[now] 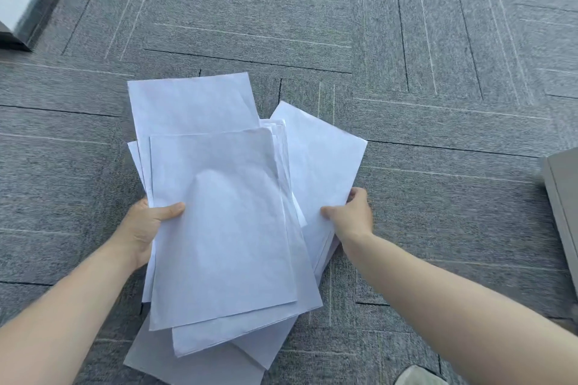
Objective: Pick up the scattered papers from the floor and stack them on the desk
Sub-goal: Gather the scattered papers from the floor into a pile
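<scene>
Both our hands clamp the messy papers (219, 212) above carpet (438, 197): left hand (147, 222) gripping one edge, right hand (353, 216) pinching the other.

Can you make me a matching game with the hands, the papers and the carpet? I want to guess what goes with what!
Things:
1. left hand
2. right hand
3. papers
4. carpet

Clues:
A. grey with thin lines
B. white, in a messy pile
C. grips the pile's left edge
D. pinches a sheet on the right side

Pairs: 1-C, 2-D, 3-B, 4-A
</scene>
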